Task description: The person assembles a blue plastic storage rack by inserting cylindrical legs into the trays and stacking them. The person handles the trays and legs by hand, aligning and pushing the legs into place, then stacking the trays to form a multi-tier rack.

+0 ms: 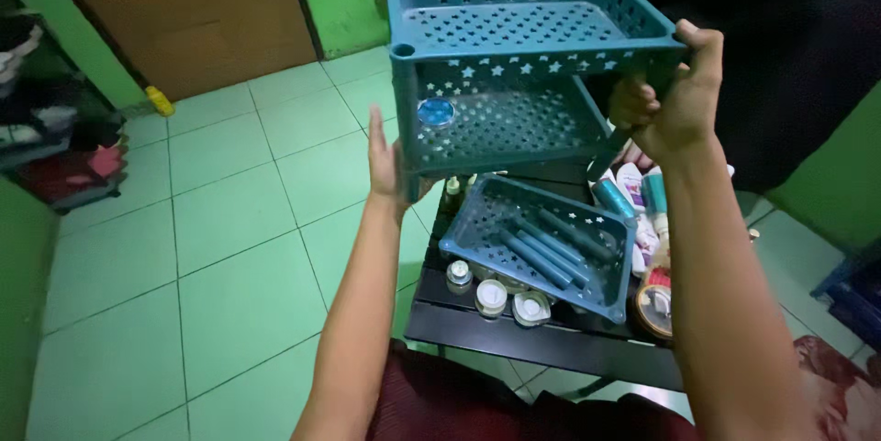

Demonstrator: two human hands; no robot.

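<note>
My right hand [684, 101] fingers [702, 44] clamp the blue plastic rack's [514, 74] three-o'clock rim, my left hand [385, 161] lies flat-open against its seven-o'clock post, holding it above the black bench [541, 335]; I judge it light, stiff, best gripped by corners.

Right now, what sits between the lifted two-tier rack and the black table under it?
In the head view, a loose blue tray holding blue poles lies on the table below the rack; otherwise open air.
</note>
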